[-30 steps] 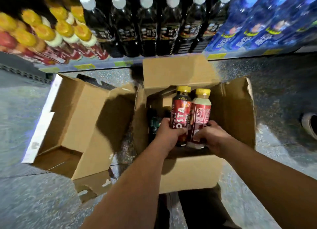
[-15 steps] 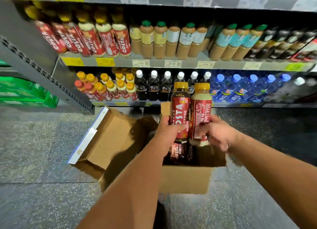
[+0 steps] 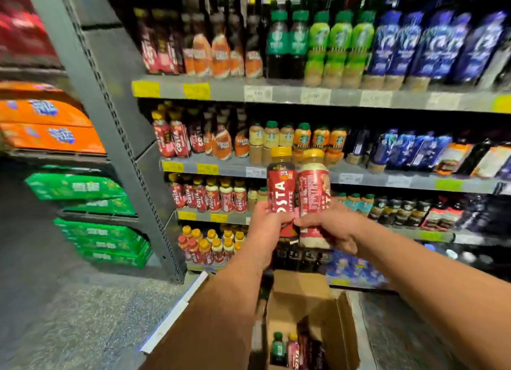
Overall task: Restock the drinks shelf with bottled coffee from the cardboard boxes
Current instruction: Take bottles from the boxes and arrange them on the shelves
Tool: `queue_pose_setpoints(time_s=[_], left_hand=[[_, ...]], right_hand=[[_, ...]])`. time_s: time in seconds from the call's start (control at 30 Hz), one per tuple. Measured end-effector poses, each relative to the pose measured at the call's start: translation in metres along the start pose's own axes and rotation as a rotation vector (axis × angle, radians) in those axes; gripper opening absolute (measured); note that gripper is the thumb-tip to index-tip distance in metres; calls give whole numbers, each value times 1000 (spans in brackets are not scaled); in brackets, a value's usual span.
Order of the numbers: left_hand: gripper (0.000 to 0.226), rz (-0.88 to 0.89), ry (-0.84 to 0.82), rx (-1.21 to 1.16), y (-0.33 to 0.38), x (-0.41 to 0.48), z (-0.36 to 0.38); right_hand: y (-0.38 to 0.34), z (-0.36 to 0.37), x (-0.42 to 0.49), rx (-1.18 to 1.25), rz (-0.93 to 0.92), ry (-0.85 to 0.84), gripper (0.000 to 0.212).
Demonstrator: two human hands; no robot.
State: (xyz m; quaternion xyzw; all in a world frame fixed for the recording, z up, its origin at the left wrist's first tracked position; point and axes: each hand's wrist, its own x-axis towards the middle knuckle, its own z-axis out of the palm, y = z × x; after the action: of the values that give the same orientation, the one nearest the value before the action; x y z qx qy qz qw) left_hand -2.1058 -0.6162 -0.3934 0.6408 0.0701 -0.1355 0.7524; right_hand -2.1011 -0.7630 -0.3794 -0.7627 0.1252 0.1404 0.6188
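Observation:
My left hand grips a dark Costa coffee bottle with a red label and yellow cap. Right beside it, my right hand grips a pale, milky Costa bottle with a matching cap. Both bottles are upright, touching side by side, raised in front of the drinks shelves. Rows of similar red-labelled Costa bottles stand on the shelf to the left of my hands. Below, an open cardboard box on the floor holds a few more bottles.
A second open cardboard box lies to the left, partly behind my left forearm. A grey shelf upright divides the drinks from stacked orange and green cartons at left. Speckled floor lies at lower left.
Both hands have lifted the two bottles out of the box and up to shelf height. The view has swung upward from the boxes to the shelves.

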Motion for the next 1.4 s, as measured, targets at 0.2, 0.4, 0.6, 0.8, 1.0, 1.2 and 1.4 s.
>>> queue_pose_setpoints(time_s=[0.2,0.4,0.6,0.8,1.0,1.2,1.4], left_hand=[[39,153,76,5,110,-45,-14],[34,335,108,-4,194,-72,-40],[22,447,103,20,255,-77,-87],[21,530,97,52,321,-56,-130],[33,577,108,49,361,-30,-149],[24,606,71,33,391,5,-154],[26,675,83,-10,436,56,-150]], right_hand=[[-113,13,-57,43,-170,-21,36],[-196,41,-89,35,-366,59,43],[-261,82,-89,78,-502,115,38],[-321,120,-71,81,-570,179,47],[-369,134,-53,103,-623,204,44],[-405,134,-23,62,-643,195,47],[-456,123,20,-5,-715,82,31]])
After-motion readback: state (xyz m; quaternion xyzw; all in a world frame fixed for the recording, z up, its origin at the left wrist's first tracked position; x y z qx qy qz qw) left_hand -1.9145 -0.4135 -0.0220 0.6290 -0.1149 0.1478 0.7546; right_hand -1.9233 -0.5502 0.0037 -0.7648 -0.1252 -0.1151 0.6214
